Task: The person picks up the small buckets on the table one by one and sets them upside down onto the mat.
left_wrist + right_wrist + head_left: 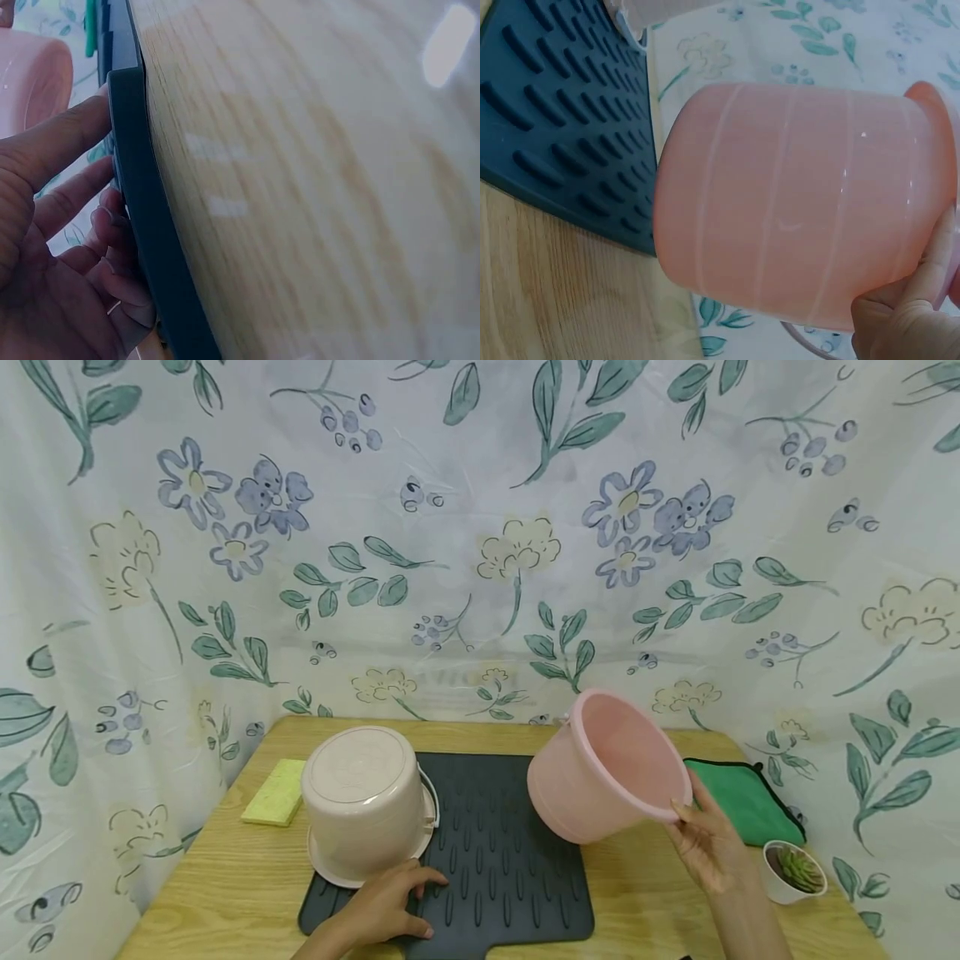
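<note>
In the head view my right hand (708,852) grips the rim of a pink bucket (566,793), thumb on the inner side. The bucket is tilted, its mouth facing up and to the right, over the right part of a dark ribbed drying mat (491,881). The right wrist view has the bucket's side wall (780,202) close up. My left hand (382,906) is at the mat's front left, fingers spread and loosely bent, holding nothing. Beside it a beige bucket (367,827) stands upside down on the mat, its handle against its right side.
A yellow sponge cloth (274,793) lies on the wooden table (202,877) left of the beige bucket. At the right are a green cloth with black edging (742,797) and a small potted succulent (795,872). A floral curtain (465,610) hangs behind the table.
</note>
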Demonstrator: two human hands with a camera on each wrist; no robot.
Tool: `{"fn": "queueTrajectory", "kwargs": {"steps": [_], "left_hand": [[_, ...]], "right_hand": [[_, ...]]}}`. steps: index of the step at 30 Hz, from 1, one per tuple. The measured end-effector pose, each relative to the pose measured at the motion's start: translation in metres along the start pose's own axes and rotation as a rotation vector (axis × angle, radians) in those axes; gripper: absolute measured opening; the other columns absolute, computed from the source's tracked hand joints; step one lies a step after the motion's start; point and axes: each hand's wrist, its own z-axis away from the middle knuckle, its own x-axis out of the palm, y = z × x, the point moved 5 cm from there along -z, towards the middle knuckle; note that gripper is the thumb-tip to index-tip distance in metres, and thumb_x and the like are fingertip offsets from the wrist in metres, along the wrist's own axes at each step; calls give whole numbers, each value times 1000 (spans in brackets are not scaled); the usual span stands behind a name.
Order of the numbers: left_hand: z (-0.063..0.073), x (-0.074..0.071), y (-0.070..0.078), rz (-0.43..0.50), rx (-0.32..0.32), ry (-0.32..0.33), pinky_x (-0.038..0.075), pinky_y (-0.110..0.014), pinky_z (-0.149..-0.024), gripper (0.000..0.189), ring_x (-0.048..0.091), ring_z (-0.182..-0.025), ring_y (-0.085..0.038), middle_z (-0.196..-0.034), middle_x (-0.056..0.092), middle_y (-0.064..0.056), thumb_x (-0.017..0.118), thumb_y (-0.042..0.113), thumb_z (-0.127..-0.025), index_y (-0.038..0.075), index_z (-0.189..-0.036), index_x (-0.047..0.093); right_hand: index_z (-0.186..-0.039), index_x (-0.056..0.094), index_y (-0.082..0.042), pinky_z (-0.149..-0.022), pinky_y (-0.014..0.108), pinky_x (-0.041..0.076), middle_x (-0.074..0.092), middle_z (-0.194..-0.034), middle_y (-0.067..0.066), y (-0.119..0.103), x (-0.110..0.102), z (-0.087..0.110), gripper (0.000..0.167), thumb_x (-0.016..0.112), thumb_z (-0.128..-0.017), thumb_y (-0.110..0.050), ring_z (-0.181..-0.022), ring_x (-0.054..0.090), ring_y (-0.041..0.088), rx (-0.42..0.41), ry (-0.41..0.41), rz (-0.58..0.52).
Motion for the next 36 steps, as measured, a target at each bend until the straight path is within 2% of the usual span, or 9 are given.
{"fn": "queueTrajectory", "kwargs": {"steps": [4, 6, 9, 11, 13, 21, 30, 33, 36], "left_hand": [[-1, 1, -2, -7, -7, 3, 34, -19, -61, 54, 40, -71, 1, -83, 47, 16, 89, 33, -68, 24, -117, 69], [-2, 1, -2, -10, -14, 1, 35, -19, -62, 54, 40, -72, 1, -83, 47, 16, 89, 34, -68, 24, -117, 69], [-2, 1, -3, -14, -24, -3, 35, -19, -62, 54, 41, -72, 1, -83, 47, 16, 89, 34, -68, 25, -117, 69], [-2, 2, -2, -14, -23, -5, 35, -20, -62, 54, 41, -72, 1, -83, 47, 16, 89, 34, -68, 25, -118, 69], [-2, 2, -2, -14, -22, -6, 35, -20, -62, 54, 41, -73, 1, -83, 47, 16, 89, 34, -68, 25, -118, 69], [-3, 1, -1, -12, -26, -5, 35, -20, -63, 54, 41, -72, 1, -83, 47, 16, 89, 35, -68, 25, -117, 70], [-2, -2, 6, 10, -4, -4, 35, -21, -64, 54, 41, -73, 1, -83, 48, 14, 88, 35, -69, 22, -117, 69], [-6, -6, 11, 79, -4, 9, 38, -20, -60, 53, 42, -68, 2, -84, 50, 11, 86, 35, -74, 17, -120, 68], [-16, -10, 21, 242, 9, 29, 39, -19, -54, 53, 42, -60, 2, -86, 54, 3, 82, 32, -81, 9, -125, 65]], "right_hand": [[-150, -28, -32, -94, 32, 52, 4, -159, -1, 3, 0, 4, 85, 23, -100, 14, -120, 60, 25, 9, 52, 12], [-153, -21, -32, -98, 32, 50, -4, -161, -5, 4, 1, 7, 81, 21, -100, 14, -125, 57, 25, 8, 40, -15], [-159, 14, -33, -101, 33, 48, 25, -159, -2, 7, 5, 11, 76, 17, -100, 14, -129, 54, 25, 10, -22, -57], [-154, 37, -25, -102, 34, 47, 46, -146, 3, 11, 9, 13, 70, 15, -100, 14, -128, 54, 26, 22, -75, -83], [-146, 48, -14, -102, 35, 48, 51, -143, 6, 15, 13, 15, 64, 13, -100, 13, -127, 55, 26, 39, -131, -106], [-148, 47, -14, -104, 33, 46, 49, -147, 6, 29, 21, 23, 67, 9, -100, 13, -133, 50, 26, 79, -224, -150], [-144, 53, -15, -107, 31, 41, 51, -145, 6, 39, 21, 29, 64, 14, -101, 12, -136, 47, 23, 126, -134, -172], [-144, 52, -16, -107, 31, 40, 49, -146, 7, 41, 23, 29, 64, 13, -101, 12, -138, 45, 24, 130, -127, -192], [-145, 51, -14, -107, 31, 40, 49, -147, 8, 42, 26, 29, 64, 12, -101, 11, -137, 46, 24, 126, -146, -211]]}}
